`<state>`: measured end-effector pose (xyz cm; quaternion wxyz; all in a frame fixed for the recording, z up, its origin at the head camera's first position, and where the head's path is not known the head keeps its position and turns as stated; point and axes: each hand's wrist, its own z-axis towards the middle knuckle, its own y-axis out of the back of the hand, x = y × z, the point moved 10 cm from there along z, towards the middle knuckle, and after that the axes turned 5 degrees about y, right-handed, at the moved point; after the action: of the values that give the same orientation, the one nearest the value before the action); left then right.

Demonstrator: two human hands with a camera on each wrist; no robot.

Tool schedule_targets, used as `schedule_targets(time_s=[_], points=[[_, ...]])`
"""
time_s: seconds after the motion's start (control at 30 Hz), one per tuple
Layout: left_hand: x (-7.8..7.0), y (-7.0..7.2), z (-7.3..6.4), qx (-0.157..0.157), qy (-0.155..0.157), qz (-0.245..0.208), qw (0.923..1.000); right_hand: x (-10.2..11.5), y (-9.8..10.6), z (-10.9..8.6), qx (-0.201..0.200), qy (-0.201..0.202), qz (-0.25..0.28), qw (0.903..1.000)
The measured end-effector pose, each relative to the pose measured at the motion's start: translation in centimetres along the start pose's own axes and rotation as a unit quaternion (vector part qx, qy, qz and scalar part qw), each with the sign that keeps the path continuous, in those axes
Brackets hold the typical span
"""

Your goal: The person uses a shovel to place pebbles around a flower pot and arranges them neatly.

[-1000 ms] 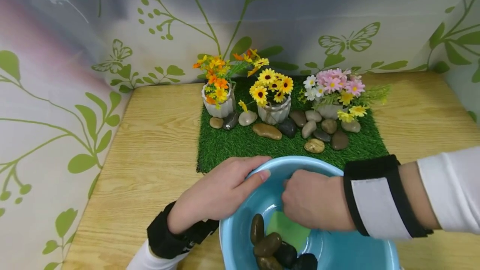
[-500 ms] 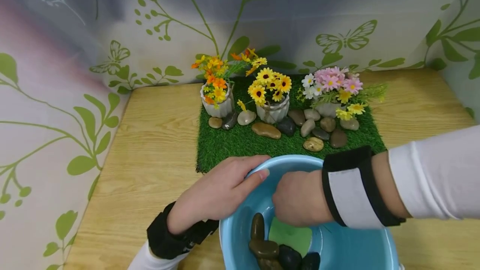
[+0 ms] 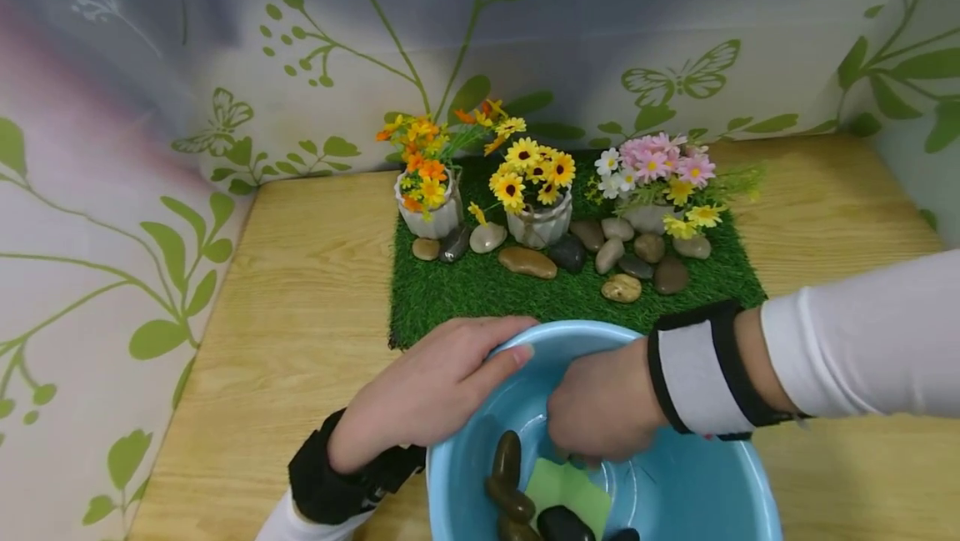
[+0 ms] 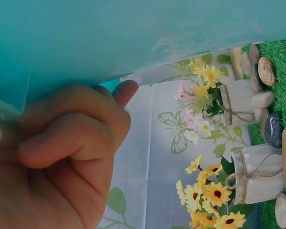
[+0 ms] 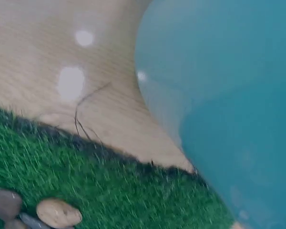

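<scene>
A light blue basin [image 3: 753, 483] stands at the near edge of the grass mat. My left hand [image 3: 427, 391] grips its left rim, thumb on the inner side; in the left wrist view its fingers [image 4: 76, 138] are curled against the basin's outer wall. Inside the basin is my right hand [image 3: 603, 399], its fingers curled downward and mostly hidden. From under them spreads a thin light green cloth [image 3: 570, 495], which the hand seems to hold. Several wet dark stones, among them a brown stone [image 3: 507, 458] and a black stone [image 3: 564, 524], lie at the basin's left and front.
Behind the basin, the green grass mat [image 3: 450, 299] bears a row of stones [image 3: 528, 262]. White flowerpots [image 3: 542, 224] with orange, yellow and pink flowers stand along its back. The wooden table [image 3: 300, 299] meets a patterned curtain [image 3: 315, 132].
My right hand has shifted left and slightly down inside the basin. The green cloth has moved and its edge is now wavy. Some stones have shifted. The left hand keeps its grip on the rim.
</scene>
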<state>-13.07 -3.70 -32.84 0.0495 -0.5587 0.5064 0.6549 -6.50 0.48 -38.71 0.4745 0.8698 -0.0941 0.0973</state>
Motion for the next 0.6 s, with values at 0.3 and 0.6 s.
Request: schedule_targets(time_s=[0.3,0.6], points=[[0.1,-0.1,-0.1,0.002,0.000,-0.003,1.0000,0.6,1.2,-0.7,-0.005,0.030,0.049,0.9983],[0.0,0.0,-0.1,-0.001,-0.002,0.004,1.0000,1.0,2.1,-1.3,0.015,0.034,0.060,0.9975]])
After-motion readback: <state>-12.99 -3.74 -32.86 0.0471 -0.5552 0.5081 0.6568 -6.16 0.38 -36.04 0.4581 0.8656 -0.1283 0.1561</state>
